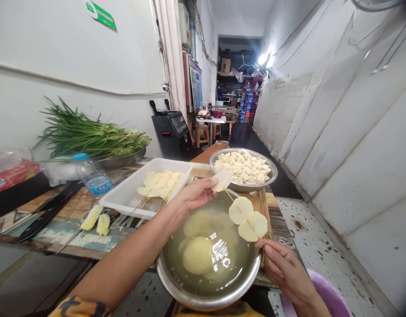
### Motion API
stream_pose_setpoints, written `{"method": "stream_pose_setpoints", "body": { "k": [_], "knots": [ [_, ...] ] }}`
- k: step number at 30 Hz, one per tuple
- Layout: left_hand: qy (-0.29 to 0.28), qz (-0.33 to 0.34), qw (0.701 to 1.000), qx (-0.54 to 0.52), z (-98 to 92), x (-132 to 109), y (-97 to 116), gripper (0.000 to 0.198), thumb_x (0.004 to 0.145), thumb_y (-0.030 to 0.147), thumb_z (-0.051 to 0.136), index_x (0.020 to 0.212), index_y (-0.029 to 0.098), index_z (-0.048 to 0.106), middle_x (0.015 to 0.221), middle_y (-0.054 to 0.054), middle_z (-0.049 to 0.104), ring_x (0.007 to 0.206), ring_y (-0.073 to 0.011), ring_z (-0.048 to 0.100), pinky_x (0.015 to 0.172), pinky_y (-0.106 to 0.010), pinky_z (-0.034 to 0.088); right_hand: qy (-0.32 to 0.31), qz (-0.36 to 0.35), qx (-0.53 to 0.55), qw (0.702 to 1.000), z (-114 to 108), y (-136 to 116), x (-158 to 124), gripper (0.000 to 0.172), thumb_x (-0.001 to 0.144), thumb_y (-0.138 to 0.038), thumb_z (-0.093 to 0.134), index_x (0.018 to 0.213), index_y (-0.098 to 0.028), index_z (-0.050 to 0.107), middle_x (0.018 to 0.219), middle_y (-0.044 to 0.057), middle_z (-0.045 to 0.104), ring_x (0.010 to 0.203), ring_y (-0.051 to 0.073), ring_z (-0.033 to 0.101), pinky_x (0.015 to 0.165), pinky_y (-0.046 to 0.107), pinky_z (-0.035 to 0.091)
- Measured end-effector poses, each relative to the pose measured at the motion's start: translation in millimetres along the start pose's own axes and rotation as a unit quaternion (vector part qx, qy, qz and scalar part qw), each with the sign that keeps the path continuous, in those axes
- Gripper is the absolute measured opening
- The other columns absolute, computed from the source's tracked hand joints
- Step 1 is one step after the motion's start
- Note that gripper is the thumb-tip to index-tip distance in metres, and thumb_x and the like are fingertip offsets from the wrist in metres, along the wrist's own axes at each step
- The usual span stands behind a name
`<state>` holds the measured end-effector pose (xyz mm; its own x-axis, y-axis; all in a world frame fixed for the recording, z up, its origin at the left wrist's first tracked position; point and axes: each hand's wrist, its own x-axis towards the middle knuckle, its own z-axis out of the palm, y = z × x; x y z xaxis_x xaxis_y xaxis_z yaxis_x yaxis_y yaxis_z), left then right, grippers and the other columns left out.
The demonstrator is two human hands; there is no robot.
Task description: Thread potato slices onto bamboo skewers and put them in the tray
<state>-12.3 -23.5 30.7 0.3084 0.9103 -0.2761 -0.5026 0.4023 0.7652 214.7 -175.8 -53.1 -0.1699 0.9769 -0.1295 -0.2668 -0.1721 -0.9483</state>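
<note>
Left hand [201,196]: thumb and fingers pinch a thin, pale whitish-yellow vegetable slice [223,179] by its edge, above the far side of the water bowl. Right hand [285,266]: thumb and fingertips pinch the low end of a thin tan wooden skewer [229,197], just beyond the bowl's right rim.

Skewer slants up-left toward the left hand. Two flat, pale-yellow angular slices [247,220] are threaded on it, overlapping. Its upper end meets the held slice; can't tell if it has pierced it.

Below: round silver metal bowl [207,303] of cloudy water, with pale-yellow round slices [196,256] under the surface. To its left, a white rectangular plastic tray [123,210] holds skewered yellow slices [161,182], stick ends toward the near side. Beyond the water bowl, a wide silver metal basin [272,177] is heaped with cream-white chunks [244,166]. Bundle of bare tan wooden sticks [268,215] lies near the threaded slices, right of the water bowl. Clear plastic bottle with blue cap [93,176] stands left of the tray.
</note>
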Motion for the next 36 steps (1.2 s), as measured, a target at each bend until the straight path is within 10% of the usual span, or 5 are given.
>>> {"method": "stream_pose_setpoints", "body": {
  "k": [11, 21, 31, 36],
  "knots": [
    [0.008, -0.012, 0.999, 0.030, 6.3, -2.9, -4.1, 0.011, 0.075, 0.000, 0.056, 0.074, 0.007, 0.063, 0.072, -0.006, 0.063, 0.054, -0.0079, 0.057, 0.047, -0.017, 0.047, 0.088, -0.076, -0.158, 0.980, 15.4, -10.4, -12.1, 0.036, 0.079, -0.049, 0.057, 0.089, -0.015, 0.063, 0.048, -0.008, 0.023, 0.043, 0.007, 0.019, 0.040, 0.021, 0.013],
    [0.007, 0.037, 0.996, 0.075, 10.8, -6.4, -7.7, 0.011, 0.076, 0.002, 0.056, 0.073, 0.008, 0.066, 0.074, -0.007, 0.064, 0.054, -0.0063, 0.054, 0.048, -0.016, 0.047, 0.018, 0.017, 0.022, 0.999, 16.5, -5.8, -9.0, 0.031, 0.081, -0.047, 0.056, 0.079, -0.016, 0.056, 0.041, -0.013, 0.018, 0.036, 0.003, 0.007, 0.033, 0.015, 0.009],
    [-0.019, 0.045, 0.992, 0.113, 17.9, -10.7, -13.6, 0.004, 0.072, 0.005, 0.063, 0.072, 0.007, 0.067, 0.068, -0.006, 0.064, 0.054, -0.0070, 0.055, 0.047, -0.015, 0.046, 0.047, -0.029, -0.078, 0.995, 21.2, -9.8, -8.3, 0.033, 0.084, -0.048, 0.050, 0.084, -0.015, 0.055, 0.044, -0.012, 0.019, 0.040, 0.005, 0.013, 0.038, 0.017, 0.011],
    [0.006, 0.066, 0.992, 0.107, 18.7, -12.3, -14.1, 0.007, 0.074, 0.006, 0.060, 0.071, 0.006, 0.066, 0.069, -0.007, 0.065, 0.053, -0.0074, 0.055, 0.046, -0.016, 0.045, 0.101, -0.141, -0.276, 0.945, 17.5, -9.9, -8.0, 0.029, 0.085, -0.039, 0.051, 0.091, -0.016, 0.066, 0.048, -0.002, 0.050, 0.045, 0.013, 0.049, 0.044, 0.022, 0.038]
  ]
}}
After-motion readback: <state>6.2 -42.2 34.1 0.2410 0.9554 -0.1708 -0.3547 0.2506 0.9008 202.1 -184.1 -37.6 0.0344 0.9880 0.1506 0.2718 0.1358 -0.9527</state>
